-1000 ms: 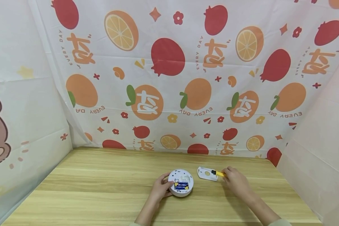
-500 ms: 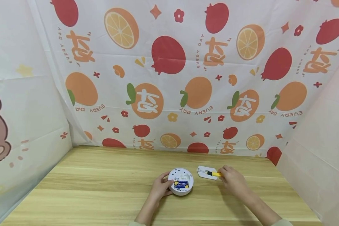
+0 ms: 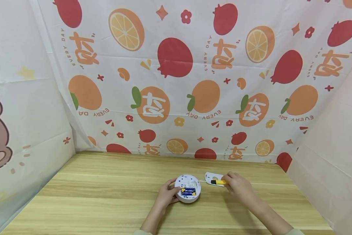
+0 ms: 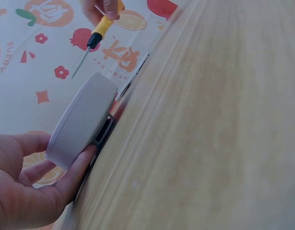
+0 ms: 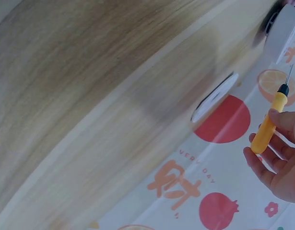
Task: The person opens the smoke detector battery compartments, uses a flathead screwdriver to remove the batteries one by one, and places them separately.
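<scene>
A round white device, looking like a smoke detector point(image 3: 188, 181), lies with its back up and blue-and-yellow batteries point(image 3: 188, 191) showing in its bay. My left hand point(image 3: 165, 195) grips its left rim, thumb on top and fingers beneath; in the left wrist view its far side point(image 4: 85, 120) is tilted just above the wood. My right hand point(image 3: 237, 187) holds a screwdriver point(image 5: 269, 120) by its yellow handle, between thumb and fingers. The thin shaft points left, its tip near the detector's right edge; the left wrist view shows a gap between them.
A white mounting plate point(image 3: 208, 175) with a central hole lies on the wooden table point(image 3: 105, 192), partly hidden under the screwdriver and right hand. Fruit-printed cloth point(image 3: 176, 98) hangs behind the table's far edge, with pale cloth at both sides.
My right hand has brought the screwdriver leftward, from over the white plate to beside the smoke detector's right edge. The left hand and the detector stay in place.
</scene>
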`<control>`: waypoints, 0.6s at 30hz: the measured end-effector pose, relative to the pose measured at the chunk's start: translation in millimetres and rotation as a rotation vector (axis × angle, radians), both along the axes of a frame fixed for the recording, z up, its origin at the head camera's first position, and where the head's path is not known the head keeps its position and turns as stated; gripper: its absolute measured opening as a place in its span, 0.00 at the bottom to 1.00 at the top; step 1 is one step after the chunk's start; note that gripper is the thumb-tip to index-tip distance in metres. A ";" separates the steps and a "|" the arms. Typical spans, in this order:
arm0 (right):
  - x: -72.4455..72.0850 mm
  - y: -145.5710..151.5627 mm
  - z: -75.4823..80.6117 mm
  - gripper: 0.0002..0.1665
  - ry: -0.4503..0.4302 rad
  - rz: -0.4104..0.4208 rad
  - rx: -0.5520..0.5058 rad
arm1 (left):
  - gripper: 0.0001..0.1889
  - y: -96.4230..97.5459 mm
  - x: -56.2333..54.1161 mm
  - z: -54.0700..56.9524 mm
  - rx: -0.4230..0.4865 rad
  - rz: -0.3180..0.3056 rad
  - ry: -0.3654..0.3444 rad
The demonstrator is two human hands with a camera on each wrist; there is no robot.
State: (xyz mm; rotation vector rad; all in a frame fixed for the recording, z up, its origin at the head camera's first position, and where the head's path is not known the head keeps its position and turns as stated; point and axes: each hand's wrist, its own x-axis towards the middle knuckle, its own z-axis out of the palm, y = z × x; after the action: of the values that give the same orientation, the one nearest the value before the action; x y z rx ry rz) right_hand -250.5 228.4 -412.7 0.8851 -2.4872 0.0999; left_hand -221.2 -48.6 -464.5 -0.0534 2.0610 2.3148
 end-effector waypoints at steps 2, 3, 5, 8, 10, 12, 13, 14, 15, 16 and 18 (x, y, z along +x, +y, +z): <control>1.5 -1.9 2.1 0.14 0.010 0.023 0.002 | 0.27 -0.5 0.1 0.2 0.001 -0.002 0.000; 2.1 -2.6 3.0 0.14 0.018 0.037 0.003 | 0.27 -0.7 0.2 0.3 0.002 -0.003 0.000; 3.2 -4.0 4.5 0.15 0.036 0.066 0.007 | 0.27 -1.1 0.2 0.3 0.002 -0.004 0.001; 4.4 -5.9 6.6 0.16 0.064 0.100 0.019 | 0.27 -1.5 0.0 0.1 0.000 -0.004 0.003; 5.2 -7.1 8.0 0.17 0.080 0.110 0.028 | 0.26 -1.5 0.1 0.1 -0.002 -0.002 0.003; 5.8 -7.9 9.2 0.17 0.092 0.111 0.036 | 0.27 -1.5 0.2 0.1 0.000 -0.001 0.004; 6.1 -8.4 9.7 0.17 0.096 0.112 0.040 | 0.27 -1.4 0.3 0.2 0.000 0.000 0.005; 6.4 -8.8 10.1 0.17 0.099 0.114 0.043 | 0.27 -1.3 0.5 0.3 0.000 0.001 0.005; 6.8 -9.2 10.6 0.17 0.101 0.116 0.045 | 0.27 -1.2 0.6 0.5 0.001 0.002 0.005; 7.2 -9.5 10.9 0.16 0.103 0.120 0.046 | 0.27 -1.2 0.7 0.7 0.000 0.002 0.004; 8.0 -10.1 11.6 0.16 0.105 0.125 0.049 | 0.27 -1.2 0.8 0.9 -0.001 0.002 0.003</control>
State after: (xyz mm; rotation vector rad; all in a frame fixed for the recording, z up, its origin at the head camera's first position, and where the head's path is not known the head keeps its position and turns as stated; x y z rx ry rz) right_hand -242.4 218.4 -401.0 1.0387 -2.3453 0.0338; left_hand -220.4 -49.8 -463.7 -0.0517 2.0644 2.3163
